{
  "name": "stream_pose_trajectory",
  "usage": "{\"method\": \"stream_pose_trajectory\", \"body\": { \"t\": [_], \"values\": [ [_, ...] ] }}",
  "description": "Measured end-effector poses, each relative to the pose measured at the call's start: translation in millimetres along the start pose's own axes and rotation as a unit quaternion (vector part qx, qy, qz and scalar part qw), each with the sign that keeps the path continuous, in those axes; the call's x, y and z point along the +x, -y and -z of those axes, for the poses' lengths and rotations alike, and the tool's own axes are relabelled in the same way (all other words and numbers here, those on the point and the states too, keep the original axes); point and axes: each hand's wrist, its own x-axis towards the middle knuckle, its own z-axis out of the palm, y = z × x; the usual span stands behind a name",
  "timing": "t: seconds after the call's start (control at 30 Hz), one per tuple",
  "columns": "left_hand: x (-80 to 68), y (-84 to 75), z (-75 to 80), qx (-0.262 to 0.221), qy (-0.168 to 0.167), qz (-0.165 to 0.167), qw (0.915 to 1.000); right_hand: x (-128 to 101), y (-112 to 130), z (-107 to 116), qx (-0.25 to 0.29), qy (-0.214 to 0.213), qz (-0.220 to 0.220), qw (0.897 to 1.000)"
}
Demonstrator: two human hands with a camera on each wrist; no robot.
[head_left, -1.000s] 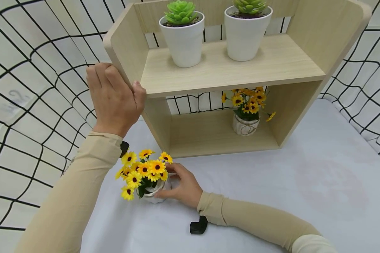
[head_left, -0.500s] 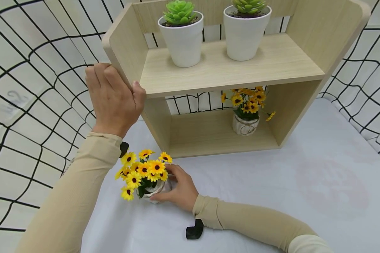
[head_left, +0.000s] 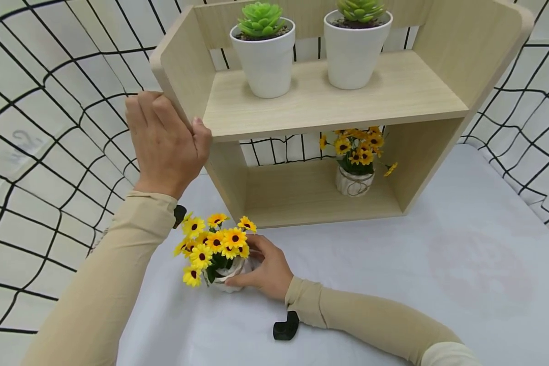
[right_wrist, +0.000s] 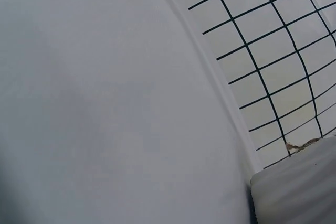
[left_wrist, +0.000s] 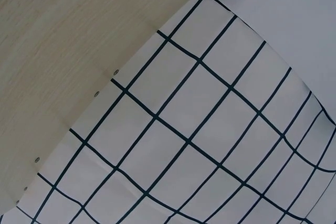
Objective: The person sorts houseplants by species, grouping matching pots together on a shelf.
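In the head view my left hand (head_left: 166, 140) grips the left side panel of a light wooden shelf (head_left: 334, 114), thumb at the front edge and fingers along the outer face. The panel's wood (left_wrist: 79, 40) fills the upper left of the left wrist view. My right hand (head_left: 267, 269) holds a small whitish flower pot (head_left: 229, 283) from its right side, thumb in front and fingers behind. Yellow artificial sunflowers (head_left: 215, 241) fill the pot, which stands upright in front of the shelf's lower left corner. Part of the whitish pot (right_wrist: 296, 187) shows in the right wrist view.
Two white pots with green succulents (head_left: 265, 66) stand on the upper board. A matching sunflower pot (head_left: 354, 180) sits in the right part of the lower compartment. White cloth (head_left: 347, 264) covers the table, and black-lined grid walls (head_left: 50, 152) surround it.
The flower pot in my right hand has shifted slightly to the right, the hand moving with it over the last half second. My left hand keeps its place on the shelf.
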Motion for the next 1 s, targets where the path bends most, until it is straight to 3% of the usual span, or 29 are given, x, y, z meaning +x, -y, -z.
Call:
{"method": "stream_pose_trajectory", "body": {
  "t": [0.3,0.6,1.0],
  "values": [
    [-0.2,-0.1,0.1,0.003,0.012,0.003,0.9999,-7,10,34,0.000,-0.007,-0.003,1.000],
    [-0.5,-0.2,-1.0,-0.007,0.002,0.006,1.0000,-11,11,68,-0.015,-0.016,0.020,1.000],
    [0.3,-1.5,-2.9,-0.016,-0.007,0.007,0.9998,-12,8,113,-0.029,-0.054,0.011,0.998]
  ]
}}
